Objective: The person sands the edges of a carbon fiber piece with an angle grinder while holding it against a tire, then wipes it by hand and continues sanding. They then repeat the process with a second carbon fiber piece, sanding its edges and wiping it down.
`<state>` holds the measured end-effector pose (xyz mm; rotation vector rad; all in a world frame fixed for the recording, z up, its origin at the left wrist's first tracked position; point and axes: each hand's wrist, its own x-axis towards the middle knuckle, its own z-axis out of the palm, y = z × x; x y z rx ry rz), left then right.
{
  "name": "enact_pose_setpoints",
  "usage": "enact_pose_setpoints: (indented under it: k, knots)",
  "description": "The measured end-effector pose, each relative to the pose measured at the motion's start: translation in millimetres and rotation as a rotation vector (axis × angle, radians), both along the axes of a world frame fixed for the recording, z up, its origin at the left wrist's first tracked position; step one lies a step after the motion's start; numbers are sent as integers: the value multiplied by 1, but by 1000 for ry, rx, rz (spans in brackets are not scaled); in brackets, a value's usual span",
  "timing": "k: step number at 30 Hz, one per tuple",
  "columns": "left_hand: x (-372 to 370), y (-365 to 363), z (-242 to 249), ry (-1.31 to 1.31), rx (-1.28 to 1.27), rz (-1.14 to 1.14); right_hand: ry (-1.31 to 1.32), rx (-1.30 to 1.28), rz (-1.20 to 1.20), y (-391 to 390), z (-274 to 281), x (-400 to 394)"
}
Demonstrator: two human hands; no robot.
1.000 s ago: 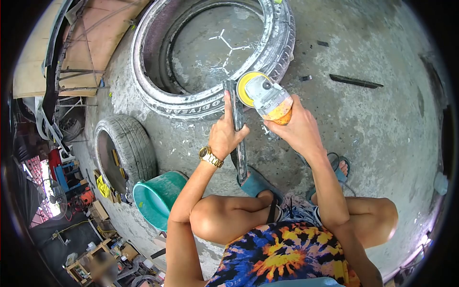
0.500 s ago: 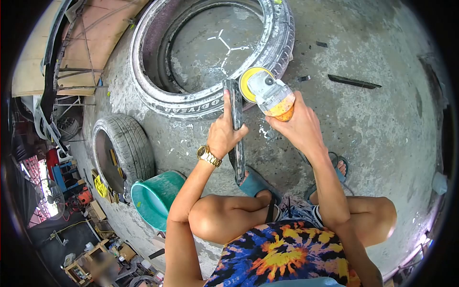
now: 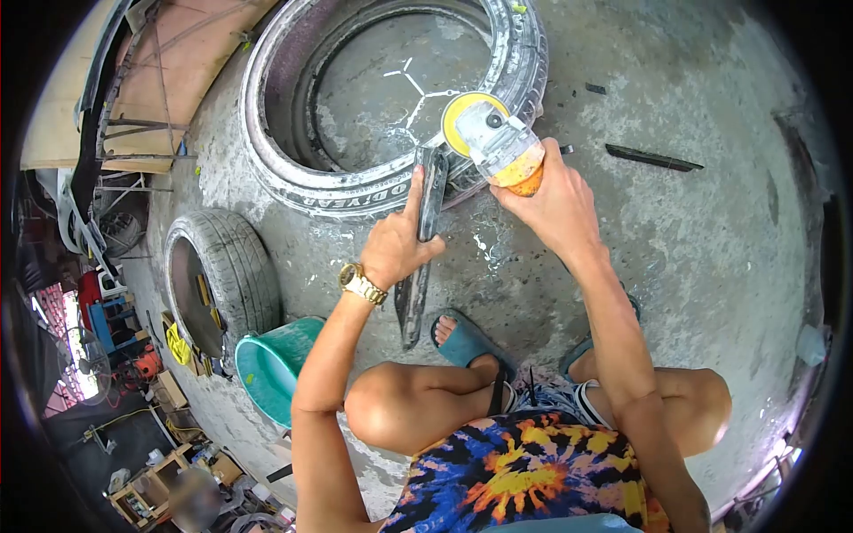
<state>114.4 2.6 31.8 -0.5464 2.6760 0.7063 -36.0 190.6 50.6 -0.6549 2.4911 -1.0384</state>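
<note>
My right hand [image 3: 556, 197] is wrapped round the body of an orange and grey angle grinder [image 3: 505, 147], whose yellow disc [image 3: 462, 124] sits over the near rim of a large tyre [image 3: 333, 197] lying flat on the floor. A long, dark, dusty strip [image 3: 434, 197] is gripped in my left hand [image 3: 398, 244], index finger stretched along it and thumb across its other side. The strip's upper end overlaps the tyre's rim just left of the disc, while its lower end points down towards my left foot.
Left of me a second tyre [image 3: 240, 271] stands on its tread, with a green bucket [image 3: 274, 355] below it. Another dark strip [image 3: 653, 158] lies on the concrete to the right. A fan [image 3: 87, 360] and cluttered tools are at far left.
My left hand has shifted a little to the left, and the strip's lower end has swung left away from my foot. The grinder has moved slightly up and left.
</note>
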Motion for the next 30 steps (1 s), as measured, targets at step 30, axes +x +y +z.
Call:
enact_pose_setpoints:
  k: [30]
  knots:
    - [-9,-36,21,-85,120,-200,10,-14,128,-11,-1,-10]
